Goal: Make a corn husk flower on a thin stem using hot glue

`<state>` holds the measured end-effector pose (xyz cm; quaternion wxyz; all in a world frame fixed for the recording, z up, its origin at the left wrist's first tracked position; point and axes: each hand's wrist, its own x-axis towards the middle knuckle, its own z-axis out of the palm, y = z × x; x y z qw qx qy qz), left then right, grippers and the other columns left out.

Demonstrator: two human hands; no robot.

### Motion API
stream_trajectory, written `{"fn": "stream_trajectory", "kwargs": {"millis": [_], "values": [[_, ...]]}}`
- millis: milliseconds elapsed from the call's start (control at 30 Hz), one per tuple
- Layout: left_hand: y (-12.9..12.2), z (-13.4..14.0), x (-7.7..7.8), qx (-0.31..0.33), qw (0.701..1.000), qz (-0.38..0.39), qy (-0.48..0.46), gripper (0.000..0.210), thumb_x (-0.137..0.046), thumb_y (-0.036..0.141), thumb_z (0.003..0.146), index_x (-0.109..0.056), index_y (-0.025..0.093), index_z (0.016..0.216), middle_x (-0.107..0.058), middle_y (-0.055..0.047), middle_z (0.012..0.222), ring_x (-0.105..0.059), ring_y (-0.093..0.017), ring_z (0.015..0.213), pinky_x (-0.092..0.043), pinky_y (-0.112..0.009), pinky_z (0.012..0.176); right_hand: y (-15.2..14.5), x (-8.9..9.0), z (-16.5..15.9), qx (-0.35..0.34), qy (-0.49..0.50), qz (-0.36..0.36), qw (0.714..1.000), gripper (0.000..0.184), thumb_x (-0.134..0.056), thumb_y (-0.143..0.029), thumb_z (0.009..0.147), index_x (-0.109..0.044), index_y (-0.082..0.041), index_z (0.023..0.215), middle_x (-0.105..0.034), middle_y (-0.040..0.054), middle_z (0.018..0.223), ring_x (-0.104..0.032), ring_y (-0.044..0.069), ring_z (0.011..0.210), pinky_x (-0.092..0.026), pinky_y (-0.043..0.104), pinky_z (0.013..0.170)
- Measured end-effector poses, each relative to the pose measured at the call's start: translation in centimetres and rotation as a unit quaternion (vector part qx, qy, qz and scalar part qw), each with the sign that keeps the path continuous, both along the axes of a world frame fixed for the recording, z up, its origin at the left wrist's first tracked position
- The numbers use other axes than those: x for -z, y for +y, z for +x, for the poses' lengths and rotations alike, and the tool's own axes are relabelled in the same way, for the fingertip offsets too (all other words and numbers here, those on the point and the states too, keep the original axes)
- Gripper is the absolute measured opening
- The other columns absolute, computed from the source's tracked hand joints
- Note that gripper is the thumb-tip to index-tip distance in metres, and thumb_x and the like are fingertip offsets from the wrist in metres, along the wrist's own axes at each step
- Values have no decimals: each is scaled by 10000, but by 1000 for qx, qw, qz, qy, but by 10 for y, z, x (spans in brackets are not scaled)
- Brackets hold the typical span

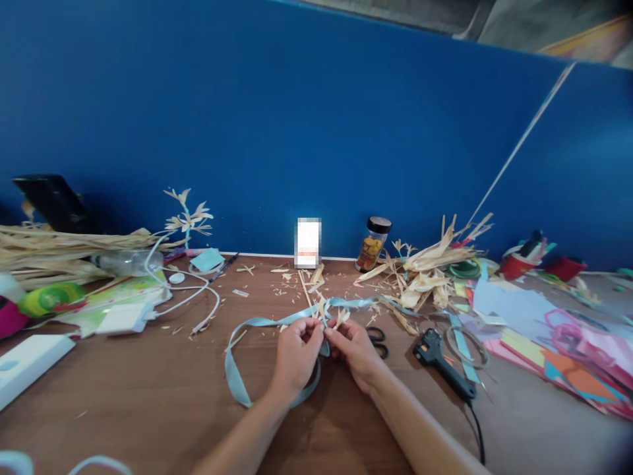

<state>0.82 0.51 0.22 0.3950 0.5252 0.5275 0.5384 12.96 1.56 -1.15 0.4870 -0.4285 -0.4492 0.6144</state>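
- Head view, clock centred on the hands: left hand (295,356) and right hand (359,353) almost meet, fingertips pinching a husk flower (322,308); exact grip on its stem hidden.
- Flower at 12, petals poking above fingers.
- Blue ribbon (235,377) touches flower, loops out to 9.
- Scissors (380,351) at 3, just beside right hand.
- Glue gun (445,366) at 3, farther out.
- Jar (372,249) at 1.
- Husk pile (428,262) at 2.
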Motion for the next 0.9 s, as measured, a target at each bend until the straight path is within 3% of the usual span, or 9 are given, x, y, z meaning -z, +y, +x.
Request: {"fn": "stream_trajectory", "kwargs": {"millis": [600,900], "values": [[-2,2,4,49,999,7,-9,210,-491,305,741,-610,132,743,-630,-25,664,-550,-138,608,-422,-226,588,0,1,-1,10,34,-11,999,231,-656,-321,640,-518,-142,690,-474,-54,531,-374,51,448,-301,182,439],[2,2,6,37,996,-18,-78,200,-552,302,705,-616,131,787,-633,-34,687,-567,-151,648,-435,-240,623,3,-1,4,0,157,-69,985,279,-690,-276,628,-581,-139,846,-569,-14,627,-481,63,520,-385,179,496]]}}
